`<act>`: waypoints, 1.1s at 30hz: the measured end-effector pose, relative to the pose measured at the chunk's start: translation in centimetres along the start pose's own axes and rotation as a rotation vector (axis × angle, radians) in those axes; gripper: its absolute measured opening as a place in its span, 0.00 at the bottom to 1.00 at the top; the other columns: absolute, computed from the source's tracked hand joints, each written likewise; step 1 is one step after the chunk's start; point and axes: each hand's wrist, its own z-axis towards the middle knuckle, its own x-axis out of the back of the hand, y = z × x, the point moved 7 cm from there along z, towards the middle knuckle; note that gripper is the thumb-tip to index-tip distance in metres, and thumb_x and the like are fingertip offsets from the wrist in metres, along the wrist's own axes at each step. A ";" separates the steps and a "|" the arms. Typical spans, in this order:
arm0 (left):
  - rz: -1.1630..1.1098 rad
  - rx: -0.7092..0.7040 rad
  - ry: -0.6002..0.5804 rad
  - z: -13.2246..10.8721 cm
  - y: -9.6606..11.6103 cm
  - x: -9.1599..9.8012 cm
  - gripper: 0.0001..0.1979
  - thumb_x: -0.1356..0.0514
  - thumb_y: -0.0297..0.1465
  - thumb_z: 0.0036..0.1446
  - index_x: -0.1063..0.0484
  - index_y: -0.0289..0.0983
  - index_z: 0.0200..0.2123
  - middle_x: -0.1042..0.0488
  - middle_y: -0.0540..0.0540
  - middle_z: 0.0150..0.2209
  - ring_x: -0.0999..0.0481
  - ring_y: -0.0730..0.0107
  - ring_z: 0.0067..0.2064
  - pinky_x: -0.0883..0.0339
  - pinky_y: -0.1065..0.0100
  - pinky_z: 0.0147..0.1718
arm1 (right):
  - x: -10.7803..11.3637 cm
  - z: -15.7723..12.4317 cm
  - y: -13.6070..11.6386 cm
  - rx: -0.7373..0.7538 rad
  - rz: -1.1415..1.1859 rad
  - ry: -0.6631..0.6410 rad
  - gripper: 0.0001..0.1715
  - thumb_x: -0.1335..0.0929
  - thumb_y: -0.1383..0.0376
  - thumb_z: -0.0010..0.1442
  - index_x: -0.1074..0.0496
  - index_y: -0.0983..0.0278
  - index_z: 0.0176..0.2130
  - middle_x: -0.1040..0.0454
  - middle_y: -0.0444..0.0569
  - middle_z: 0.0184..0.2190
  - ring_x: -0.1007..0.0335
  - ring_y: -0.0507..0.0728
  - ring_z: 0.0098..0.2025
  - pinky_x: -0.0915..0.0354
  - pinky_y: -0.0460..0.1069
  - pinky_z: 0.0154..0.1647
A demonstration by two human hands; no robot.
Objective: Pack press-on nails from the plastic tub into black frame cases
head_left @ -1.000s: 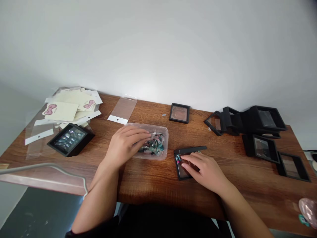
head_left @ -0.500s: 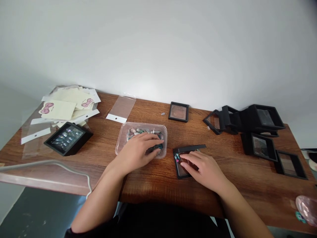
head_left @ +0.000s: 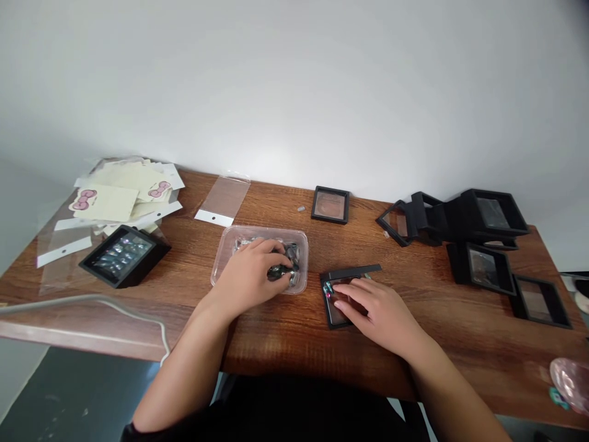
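My left hand (head_left: 253, 273) reaches into a clear plastic tub (head_left: 221, 261) of small shiny pieces (head_left: 291, 255), dark, silver and greenish. Its thumb and fingers are apart and curved down among them; whether a piece sits under the fingertips is hidden. Over a black display frame (head_left: 335, 314) with a clear film, my right hand (head_left: 377, 310) rests with thumb and forefinger spread. The forefinger tip is by a few small teal and pink shiny pieces (head_left: 327, 288) in the frame's upper left corner. The frame's lid (head_left: 352, 271) stands along its far side, partly hidden by the fingers.
At left, a black frame with shiny pieces (head_left: 124, 255) stands near cream cards (head_left: 110, 199) and clear sleeves (head_left: 64, 250). Another sleeve (head_left: 225, 196) and a black frame (head_left: 330, 204) lie behind the tub. Several black frames (head_left: 488, 212) are piled right. A white cable (head_left: 92, 299) crosses the left front.
My left hand has shifted slightly left within the tub, and its fingers have moved among the pieces. My right hand stays on the frame almost unmoved.
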 end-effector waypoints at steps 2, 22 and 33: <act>-0.010 -0.002 0.001 0.0 -0.1 0.0 0.06 0.38 0.34 0.58 0.19 0.45 0.37 0.23 0.48 0.45 0.24 0.59 0.45 0.32 0.57 0.48 | 0.0 0.0 0.0 0.001 -0.005 0.000 0.15 0.36 0.58 0.70 0.26 0.57 0.52 0.20 0.48 0.45 0.23 0.59 0.45 0.27 0.54 0.43; -0.106 -0.087 -0.017 0.4 0.2 -0.1 0.07 0.36 0.30 0.56 0.19 0.47 0.36 0.24 0.50 0.43 0.24 0.63 0.44 0.32 0.61 0.47 | 0.1 0.0 0.0 0.004 0.000 0.015 0.15 0.36 0.59 0.70 0.25 0.57 0.52 0.20 0.49 0.44 0.23 0.58 0.44 0.26 0.54 0.44; -0.325 -0.207 0.213 -0.3 1.3 2.5 0.04 0.38 0.32 0.62 0.27 0.38 0.36 0.22 0.45 0.42 0.23 0.64 0.44 0.31 0.62 0.47 | 0.0 -0.1 0.1 -0.004 0.010 -0.004 0.15 0.37 0.58 0.70 0.26 0.58 0.53 0.20 0.49 0.44 0.23 0.58 0.44 0.28 0.55 0.45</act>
